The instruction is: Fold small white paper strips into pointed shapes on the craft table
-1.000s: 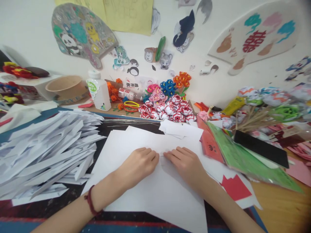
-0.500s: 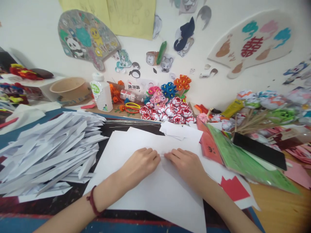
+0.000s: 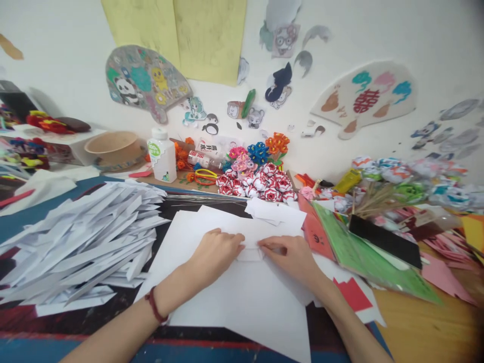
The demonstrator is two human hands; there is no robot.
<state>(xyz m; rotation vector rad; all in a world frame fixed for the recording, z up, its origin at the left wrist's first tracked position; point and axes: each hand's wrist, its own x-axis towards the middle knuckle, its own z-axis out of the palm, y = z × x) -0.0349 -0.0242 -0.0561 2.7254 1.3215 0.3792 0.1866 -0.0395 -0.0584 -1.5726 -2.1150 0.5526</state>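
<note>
A small folded white piece of paper (image 3: 249,254) lies over large white sheets (image 3: 212,297) in the middle of the desk. My left hand (image 3: 217,254), with a dark red cord bracelet at its wrist, is closed on the folded paper's left end. At the other end my right hand (image 3: 290,256) pinches it between thumb and forefinger. A crease runs along the paper between my hands. Beyond them rest a few small white paper pieces (image 3: 274,210).
A heap of folded white paper strips (image 3: 94,237) covers the left. Red-and-white paper flowers (image 3: 264,182) and a white bottle (image 3: 162,159) stand at the back. Rightward lie a green packet (image 3: 372,252), a black phone-like slab (image 3: 383,241) and red paper (image 3: 351,294).
My right thumb and forefinger have moved slightly apart from my left hand, and more of the folded paper shows between them. The camera view has tilted up a little.
</note>
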